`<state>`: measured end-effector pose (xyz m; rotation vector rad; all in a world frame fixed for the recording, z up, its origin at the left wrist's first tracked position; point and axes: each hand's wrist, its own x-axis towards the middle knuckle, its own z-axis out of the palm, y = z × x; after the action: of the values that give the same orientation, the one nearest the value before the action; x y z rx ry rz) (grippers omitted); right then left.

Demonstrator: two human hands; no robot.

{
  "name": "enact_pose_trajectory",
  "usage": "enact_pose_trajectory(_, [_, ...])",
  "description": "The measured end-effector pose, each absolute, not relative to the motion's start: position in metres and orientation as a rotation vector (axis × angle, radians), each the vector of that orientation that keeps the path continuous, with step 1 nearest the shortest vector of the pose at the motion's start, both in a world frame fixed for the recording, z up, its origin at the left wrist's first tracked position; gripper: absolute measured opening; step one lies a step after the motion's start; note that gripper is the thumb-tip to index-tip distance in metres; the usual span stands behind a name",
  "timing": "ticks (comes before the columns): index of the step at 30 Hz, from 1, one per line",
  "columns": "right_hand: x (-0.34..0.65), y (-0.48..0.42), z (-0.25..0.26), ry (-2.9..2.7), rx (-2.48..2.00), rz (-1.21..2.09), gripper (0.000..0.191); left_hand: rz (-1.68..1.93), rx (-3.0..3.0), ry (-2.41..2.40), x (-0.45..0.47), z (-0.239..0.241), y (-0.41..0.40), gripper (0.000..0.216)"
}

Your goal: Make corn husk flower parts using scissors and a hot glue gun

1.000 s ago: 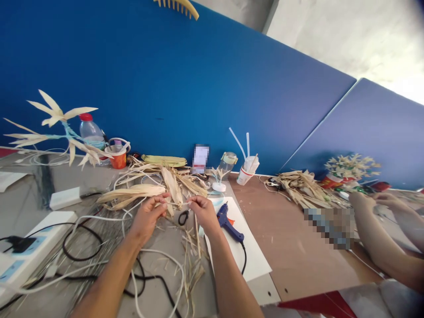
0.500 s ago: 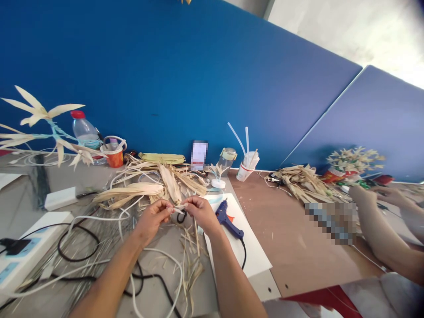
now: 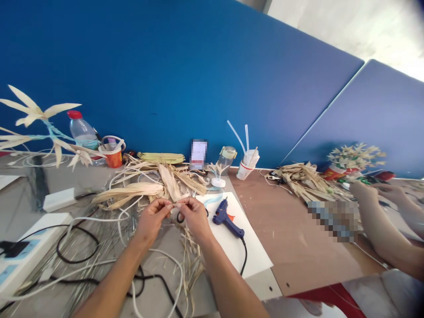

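My left hand (image 3: 153, 218) and my right hand (image 3: 194, 221) meet above the table, thumbs and fingertips pinched together. Between them is a small, pale strip of corn husk (image 3: 175, 205), mostly covered by the fingers. A black loop (image 3: 179, 217) shows just under my right fingers; what it belongs to is hidden. Broad dry corn husks (image 3: 132, 192) lie just beyond my hands, with thin husk scraps (image 3: 187, 251) below them. To the right of my right hand, a blue hot glue gun (image 3: 228, 218) rests on white paper (image 3: 251, 256).
A power strip (image 3: 20, 251), cables and thin wires spread at left. Husk flowers on a blue stem (image 3: 53, 130), a bottle (image 3: 81, 130) and an orange cup (image 3: 113, 157) stand behind. A phone (image 3: 198, 154) and a white cup (image 3: 245, 170) line the partition. A co-worker's arms (image 3: 380, 225) reach in at right.
My right hand has moved slightly left and closer to my left hand. Less of the pale husk strip shows between the fingers. The camera view has shifted slightly.
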<state>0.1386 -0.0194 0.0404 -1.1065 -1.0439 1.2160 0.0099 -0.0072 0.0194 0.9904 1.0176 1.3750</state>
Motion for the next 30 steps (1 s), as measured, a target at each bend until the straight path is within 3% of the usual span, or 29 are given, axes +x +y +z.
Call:
enact_pose_trajectory(13, [0.167,-0.017,0.053,-1.350,-1.054,0.921,0.007,1.222,0.779,0.824,0.011,0.024,-0.011,0.031])
enact_pose_trajectory(18, [0.168,-0.021,0.058,-1.506,-0.970,0.779,0.010,1.103,0.731,0.773,0.011,0.029,-0.014,0.023])
enact_pose_trajectory(20, [0.165,-0.021,0.056,-1.458,-0.975,0.802,0.010,1.119,0.720,0.778,0.012,0.030,-0.014,0.025])
enact_pose_trajectory(24, [0.156,-0.021,0.048,-1.073,-0.989,0.908,0.032,1.270,0.776,0.844,0.013,0.027,-0.011,0.027])
enact_pose_trajectory(30, [0.141,-0.020,0.039,-1.005,-1.101,1.120,0.018,1.403,1.083,1.106,0.013,0.022,-0.011,0.022])
